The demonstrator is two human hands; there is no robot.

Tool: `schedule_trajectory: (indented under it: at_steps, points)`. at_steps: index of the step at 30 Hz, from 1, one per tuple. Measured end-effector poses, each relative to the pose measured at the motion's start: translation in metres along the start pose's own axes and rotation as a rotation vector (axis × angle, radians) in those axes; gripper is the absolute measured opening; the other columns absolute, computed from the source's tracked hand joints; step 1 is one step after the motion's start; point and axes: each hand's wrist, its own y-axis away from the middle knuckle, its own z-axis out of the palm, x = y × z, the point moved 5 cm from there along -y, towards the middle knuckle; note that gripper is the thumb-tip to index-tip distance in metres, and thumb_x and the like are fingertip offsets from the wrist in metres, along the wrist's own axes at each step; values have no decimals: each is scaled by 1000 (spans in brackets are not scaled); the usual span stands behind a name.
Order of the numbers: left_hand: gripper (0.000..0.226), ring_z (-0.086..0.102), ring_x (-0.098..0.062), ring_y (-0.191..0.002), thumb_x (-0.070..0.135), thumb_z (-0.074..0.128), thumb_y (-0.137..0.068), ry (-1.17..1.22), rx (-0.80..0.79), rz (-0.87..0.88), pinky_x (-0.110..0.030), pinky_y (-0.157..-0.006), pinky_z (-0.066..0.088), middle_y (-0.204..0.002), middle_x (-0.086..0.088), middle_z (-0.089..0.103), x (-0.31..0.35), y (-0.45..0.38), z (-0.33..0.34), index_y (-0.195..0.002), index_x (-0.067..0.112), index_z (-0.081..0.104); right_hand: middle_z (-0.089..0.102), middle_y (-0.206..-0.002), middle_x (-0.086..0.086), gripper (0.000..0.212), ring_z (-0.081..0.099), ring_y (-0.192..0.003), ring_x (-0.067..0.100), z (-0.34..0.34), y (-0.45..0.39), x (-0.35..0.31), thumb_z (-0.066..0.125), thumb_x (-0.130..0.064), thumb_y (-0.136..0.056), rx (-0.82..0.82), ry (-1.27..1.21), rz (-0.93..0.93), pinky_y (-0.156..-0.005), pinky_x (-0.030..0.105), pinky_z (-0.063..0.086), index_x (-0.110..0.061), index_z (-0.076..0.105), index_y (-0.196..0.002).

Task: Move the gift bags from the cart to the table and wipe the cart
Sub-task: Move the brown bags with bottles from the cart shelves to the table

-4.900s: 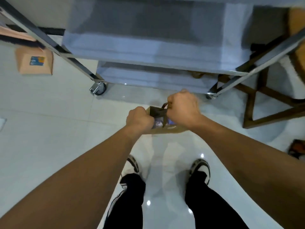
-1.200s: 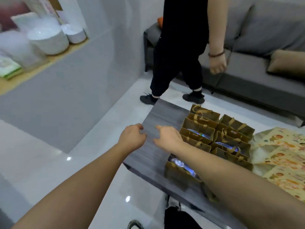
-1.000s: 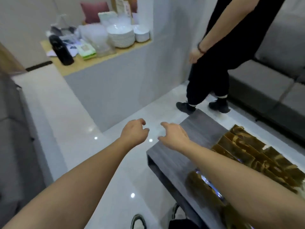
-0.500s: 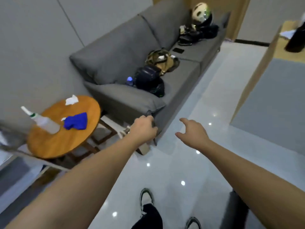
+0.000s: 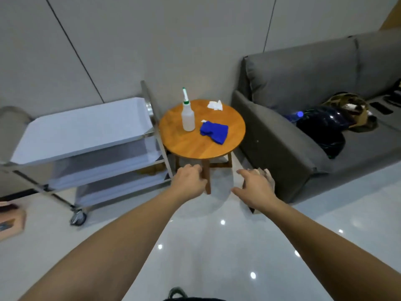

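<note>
I see both arms stretched forward, the left hand (image 5: pixel 189 179) loosely curled, the right hand (image 5: pixel 256 187) spread, both holding nothing. Half a second ago the sofa filled the view; now the cart (image 5: pixel 86 135), shelves bare, stands beside the round table (image 5: pixel 204 146) carrying a blue cloth (image 5: pixel 214 131)
</note>
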Motion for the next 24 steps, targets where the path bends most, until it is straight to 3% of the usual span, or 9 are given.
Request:
schedule_trajectory:
  at_steps: [10,17,24]
  points:
    - [50,50,-33,-129,34,59,-98,165,66,-316,-40,-104,43,-142,-13,53,-232,5,-57,-144,16,48,55,-141,8,70,51,-128,28,124,-70,-188,66,-48,-91,-225,123,-179,-103,43,48,-22,40,-151]
    - [54,48,-31,-131,35,60,-98,232,19,-515,-39,-107,42,-146,-12,49,-324,-8,-43,-146,15,46,55,-143,10,69,50,-130,31,193,-137,-263,64,-45,-93,-356,173,-310,-102,40,47,-18,39,-151]
    - [51,51,-32,-127,34,59,-98,248,-42,-670,-37,-104,41,-139,-14,53,-390,-61,-24,-144,13,48,55,-140,13,67,52,-127,33,262,-222,-294,66,-41,-93,-501,179,-329,-101,40,48,-16,40,-150]
